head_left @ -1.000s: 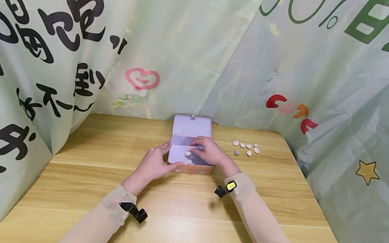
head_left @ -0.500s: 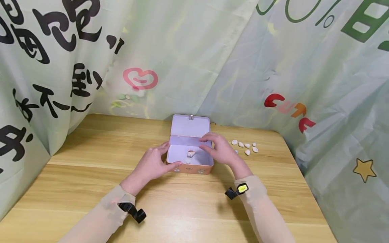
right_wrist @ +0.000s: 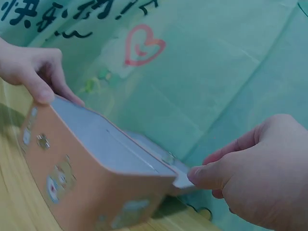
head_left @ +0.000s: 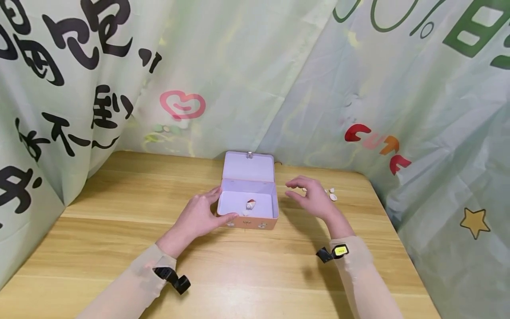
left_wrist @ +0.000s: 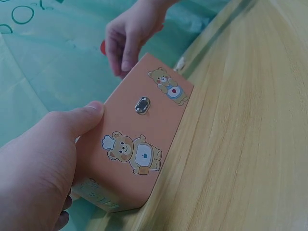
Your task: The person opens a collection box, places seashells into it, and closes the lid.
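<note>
We count one box (head_left: 255, 223), two shells (head_left: 250, 204) inside, the left hand (head_left: 203, 215) gripping its left side; right of it, the released right hand (head_left: 316, 201) and at least three loose shells (head_left: 333, 197).

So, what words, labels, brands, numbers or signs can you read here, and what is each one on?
"CUTE": curtain, right side.
"不": curtain, left side; surrounding black characters unclear.
"快乐": curtain, right wrist view; characters after it unclear.
Green lettering: curtain, top right, cut off, unclear.
Lettering on the orange box's end: too blurred.
Yellow label at the right wrist: too small.
</note>
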### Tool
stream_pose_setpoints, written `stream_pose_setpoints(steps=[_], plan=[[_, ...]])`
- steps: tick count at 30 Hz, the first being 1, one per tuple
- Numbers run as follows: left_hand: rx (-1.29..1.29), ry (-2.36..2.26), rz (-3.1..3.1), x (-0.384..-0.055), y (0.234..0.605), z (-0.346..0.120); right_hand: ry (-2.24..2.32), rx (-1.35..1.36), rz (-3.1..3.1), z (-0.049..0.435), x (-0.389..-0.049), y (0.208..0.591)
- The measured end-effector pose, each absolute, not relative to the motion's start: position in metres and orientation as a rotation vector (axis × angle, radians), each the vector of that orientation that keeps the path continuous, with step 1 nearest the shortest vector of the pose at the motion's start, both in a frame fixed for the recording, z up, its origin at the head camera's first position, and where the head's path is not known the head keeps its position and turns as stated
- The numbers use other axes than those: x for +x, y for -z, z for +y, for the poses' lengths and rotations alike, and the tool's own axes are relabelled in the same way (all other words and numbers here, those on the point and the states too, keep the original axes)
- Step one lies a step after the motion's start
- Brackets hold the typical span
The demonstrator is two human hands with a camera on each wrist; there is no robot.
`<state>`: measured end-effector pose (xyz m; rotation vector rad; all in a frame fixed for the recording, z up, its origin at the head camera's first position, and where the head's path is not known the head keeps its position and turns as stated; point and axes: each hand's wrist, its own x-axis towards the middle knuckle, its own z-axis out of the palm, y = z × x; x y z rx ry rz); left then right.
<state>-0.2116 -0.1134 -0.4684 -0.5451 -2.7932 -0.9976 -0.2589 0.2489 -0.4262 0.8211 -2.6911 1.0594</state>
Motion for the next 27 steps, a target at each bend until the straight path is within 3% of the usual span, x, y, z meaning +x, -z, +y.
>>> stream_pose_setpoints(steps=[14, 27], plan=[[-0.533, 0.978, -2.776, -0.211, 0.47, -0.112, -1.058, 0.601, -2.823, 0.303, -0.26, 0.453], [-0.526, 0.974, -2.803, -0.21, 0.47, -0.112, -1.01, 0.511, -2.959, 0.318, -0.263, 0.474]])
